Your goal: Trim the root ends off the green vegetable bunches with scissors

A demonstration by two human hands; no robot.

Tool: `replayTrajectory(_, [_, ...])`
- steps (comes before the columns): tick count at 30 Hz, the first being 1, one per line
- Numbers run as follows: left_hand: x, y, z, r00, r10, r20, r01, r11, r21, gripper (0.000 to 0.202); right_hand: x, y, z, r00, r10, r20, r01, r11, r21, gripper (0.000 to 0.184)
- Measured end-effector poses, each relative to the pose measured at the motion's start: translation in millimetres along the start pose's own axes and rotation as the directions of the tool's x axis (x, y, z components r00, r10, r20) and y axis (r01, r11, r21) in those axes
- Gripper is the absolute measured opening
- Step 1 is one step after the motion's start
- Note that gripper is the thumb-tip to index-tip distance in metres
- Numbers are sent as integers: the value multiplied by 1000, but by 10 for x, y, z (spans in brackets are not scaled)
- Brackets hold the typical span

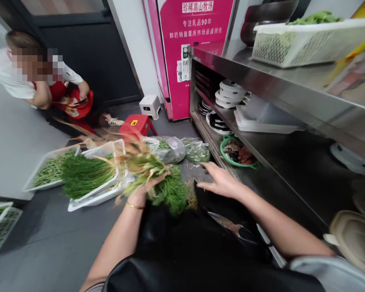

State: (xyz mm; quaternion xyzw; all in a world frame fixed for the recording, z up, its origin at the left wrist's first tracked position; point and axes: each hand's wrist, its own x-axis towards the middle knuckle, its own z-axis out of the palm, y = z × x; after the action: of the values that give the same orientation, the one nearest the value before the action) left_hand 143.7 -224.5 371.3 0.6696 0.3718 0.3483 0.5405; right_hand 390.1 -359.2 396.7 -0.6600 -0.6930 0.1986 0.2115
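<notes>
One bunch of greens (159,178) is hanging in my left hand (140,194), its grip wrapping what seem to be the stems, blurred, above the floor (48,243) by the near corner of the white basket (105,149). My right hand (220,181) is hovering beside it, grip wide, holding nothing.

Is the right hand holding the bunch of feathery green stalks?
No, the right hand is spread open and empty, while the left hand grips the bunch of feathery green stalks.
</notes>
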Motion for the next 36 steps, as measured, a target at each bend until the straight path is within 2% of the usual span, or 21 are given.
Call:
replayTrajectory(1, [38, 18, -95, 1000, -2, -15, 3, 999, 51, 25, -192, 97, -34, 998, 54, 29, -53, 998, -24, 60])
replayTrajectory(2, [69, 35, -173, 999, -11, -30, 14, 995, 96, 25, -404, 193, -28, 989, 93, 114, -89, 995, -37, 51])
replayTrajectory(4, [100, 58, -259, 996, -61, -72, 70, 988, 134, 24, -862, 364, 99, 959, 128, 254, -116, 991, -65, 34])
replayTrajectory(5, [98, 65, -266, 990, -111, -84, 121, 983, 135, 21, -1095, 433, 204, 953, 132, 272, -115, 990, -78, 29])
replayTrajectory(7, [69, 72, -226, 974, -221, -48, 224, 972, 67, 22, -1530, 538, 441, 974, 163, 160, -148, 984, -100, 26])
replayTrajectory(9, [19, 69, -153, 950, -302, 76, 308, 946, -102, 26, -1877, 609, 640, 987, 158, 25, -155, 985, -76, 27])
replayTrajectory(11, [-42, 54, -89, 919, -341, 196, 386, 876, -288, 28, -2103, 665, 749, 983, 167, -71, -171, 984, -54, 29])
replayTrajectory(13, [-107, 33, -52, 882, -392, 262, 469, 790, -395, 30, -2216, 719, 772, 972, 194, -131, -203, 978, -54, 30])
replayTrajectory(15, [-169, 18, -32, 851, -434, 296, 524, 741, -420, 30, -2250, 778, 752, 959, 223, -176, -239, 969, -70, 32])
replayTrajectory(17, [-221, 18, -10, 839, -460, 290, 543, 729, -416, 27, -2246, 833, 741, 944, 247, -219, -272, 958, -91, 36])
replayTrajectory(20, [-269, 43, 40, 869, -460, 184, 493, 770, -404, 22, -2222, 888, 778, 935, 262, -238, -299, 944, -139, 39])
replayTrajectory(22, [-277, 70, 72, 885, -454, 100, 457, 807, -374, 20, -2193, 896, 795, 934, 321, -158, -348, 916, -199, 36])
replayTrajectory(24, [-275, 108, 94, 885, -463, 47, 450, 826, -339, 20, -2135, 884, 751, 912, 410, -6, -397, 879, -265, 31])
replayTrajectory(26, [-278, 166, 105, 880, -475, 28, 458, 829, -320, 18, -2031, 852, 624, 878, 454, 154, -407, 875, -261, 24])
replayTrajectory(29, [-307, 296, 119, 890, -456, 17, 436, 839, -325, 15, -1800, 752, 339, 888, 390, 244, -393, 919, -39, 7])
replayTrajectory(33, [-365, 491, 158, 919, -393, 33, 382, 865, -327, 18, -1417, 537, 75, 942, 213, 258, -302, 874, 381, 31])
replayTrajectory(36, [-384, 595, 200, 936, -351, -3, 331, 885, -328, 16, -1121, 408, 84, 979, 33, 203, -135, 846, 515, 32])
